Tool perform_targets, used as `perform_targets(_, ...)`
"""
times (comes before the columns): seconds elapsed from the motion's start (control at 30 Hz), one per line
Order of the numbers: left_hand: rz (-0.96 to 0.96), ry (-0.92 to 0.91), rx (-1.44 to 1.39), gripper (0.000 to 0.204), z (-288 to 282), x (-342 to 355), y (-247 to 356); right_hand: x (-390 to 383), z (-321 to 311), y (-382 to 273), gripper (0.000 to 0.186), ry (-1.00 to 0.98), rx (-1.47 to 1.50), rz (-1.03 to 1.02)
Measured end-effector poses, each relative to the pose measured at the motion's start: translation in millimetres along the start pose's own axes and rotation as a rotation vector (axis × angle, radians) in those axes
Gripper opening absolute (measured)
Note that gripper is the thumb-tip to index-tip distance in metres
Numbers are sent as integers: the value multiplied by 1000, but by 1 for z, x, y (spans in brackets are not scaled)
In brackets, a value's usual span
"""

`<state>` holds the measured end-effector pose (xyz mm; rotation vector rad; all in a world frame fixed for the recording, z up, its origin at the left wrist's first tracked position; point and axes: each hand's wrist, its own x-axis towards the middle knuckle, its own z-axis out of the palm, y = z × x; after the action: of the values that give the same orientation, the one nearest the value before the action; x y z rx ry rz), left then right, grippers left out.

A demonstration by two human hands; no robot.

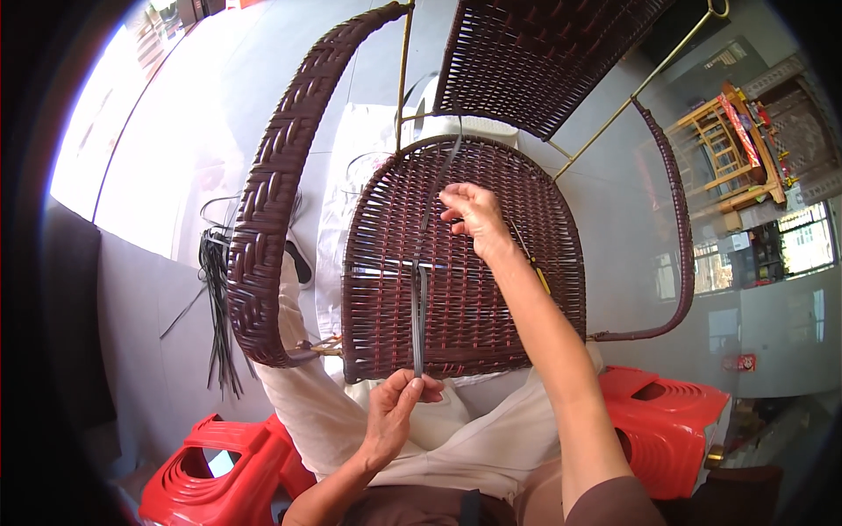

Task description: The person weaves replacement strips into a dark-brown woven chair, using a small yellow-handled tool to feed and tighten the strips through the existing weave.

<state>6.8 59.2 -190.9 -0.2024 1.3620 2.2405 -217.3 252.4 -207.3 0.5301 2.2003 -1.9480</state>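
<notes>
My left hand (399,403) is closed on a bundle of flat grey strips (419,324) at the front edge of a dark brown woven seat (491,324). My right hand (471,215) is over the seat's middle, fingers curled and closed on a loose grey strip (451,153) running toward the back. The seat has a narrow gap in its weave near the bundle. A thin tool with a yellow handle (542,279) lies on the seat, partly hidden by my right forearm. The chair has a woven backrest (535,57), wrapped arms (272,202) and bare metal rods.
Red plastic stools (206,430) stand at lower left and lower right (658,394). A tangle of dark strips (219,298) lies left of the chair. White cloth (329,219) is beneath the seat. Wooden furniture (715,149) stands at the right.
</notes>
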Motion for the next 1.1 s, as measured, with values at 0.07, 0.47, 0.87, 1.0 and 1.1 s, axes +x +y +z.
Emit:
perform_targets(0.07,-12,24,-10,20,-1,0,0,-6,5,5,24,-9,-32,-16)
perform_targets(0.47,9,29,6,21,-3,-1,-2,-5,28,12,10,95,-332,-158)
perform_targets(0.87,149,26,277,21,3,29,14,28,11,-38,16,374,-543,-507)
perform_targets(1.0,290,40,161,23,10,62,12,64,-18,-72,18,472,-367,-519)
perform_targets(1.1,285,73,259,26,8,68,21,51,-18,-68,18,272,19,-373)
